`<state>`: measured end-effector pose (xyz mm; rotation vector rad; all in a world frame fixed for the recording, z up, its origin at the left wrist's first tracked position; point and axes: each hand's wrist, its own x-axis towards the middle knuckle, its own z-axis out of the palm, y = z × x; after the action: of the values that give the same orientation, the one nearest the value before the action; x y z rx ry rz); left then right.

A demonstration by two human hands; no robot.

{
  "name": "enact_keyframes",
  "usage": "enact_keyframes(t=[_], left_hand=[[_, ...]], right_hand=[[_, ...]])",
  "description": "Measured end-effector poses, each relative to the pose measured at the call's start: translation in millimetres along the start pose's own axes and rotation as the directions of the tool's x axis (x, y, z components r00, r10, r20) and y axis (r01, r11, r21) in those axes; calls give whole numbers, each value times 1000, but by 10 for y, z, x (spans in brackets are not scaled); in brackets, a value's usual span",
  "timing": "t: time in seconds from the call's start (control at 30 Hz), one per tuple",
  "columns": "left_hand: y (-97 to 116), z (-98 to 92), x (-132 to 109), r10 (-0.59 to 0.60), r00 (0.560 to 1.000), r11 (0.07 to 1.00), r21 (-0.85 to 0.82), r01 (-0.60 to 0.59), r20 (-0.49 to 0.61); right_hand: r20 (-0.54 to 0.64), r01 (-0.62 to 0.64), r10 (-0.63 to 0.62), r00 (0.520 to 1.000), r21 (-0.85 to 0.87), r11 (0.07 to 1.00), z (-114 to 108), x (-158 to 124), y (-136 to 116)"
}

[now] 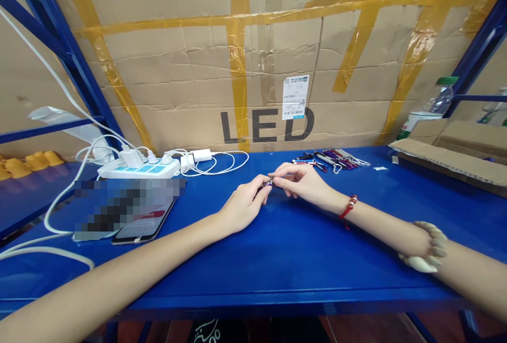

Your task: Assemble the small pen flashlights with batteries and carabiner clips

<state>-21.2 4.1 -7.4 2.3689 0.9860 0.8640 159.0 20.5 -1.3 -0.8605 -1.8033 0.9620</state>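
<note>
My left hand (246, 203) is closed, thumb and fingers pinching a small shiny piece with purple and silver parts (270, 182). Most of that piece is hidden by the fingers, so its kind is not clear. From the other side, my right hand (297, 182) pinches the silver end of it between thumb and fingertips. Just behind my right hand lies a pile of slim metal tubes with carabiner clips (336, 159), in purple, black, silver and red. Both hands are above the middle of the blue table (301, 258).
At the left stand a white power strip (138, 168) with plugs and cables, and a phone (148, 221) beside a blurred patch. A large cardboard box (178, 79) marked LED forms the back. An open carton (447, 166) and a plastic bottle (428, 108) are at the right.
</note>
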Motion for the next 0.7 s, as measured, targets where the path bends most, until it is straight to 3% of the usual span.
enact_keyframes(t=[0.7], left_hand=[[-13, 6, 3, -15, 1000, 1000, -2, 15, 18]], right_hand=[[17, -58, 59, 998, -49, 997, -11, 0, 45]])
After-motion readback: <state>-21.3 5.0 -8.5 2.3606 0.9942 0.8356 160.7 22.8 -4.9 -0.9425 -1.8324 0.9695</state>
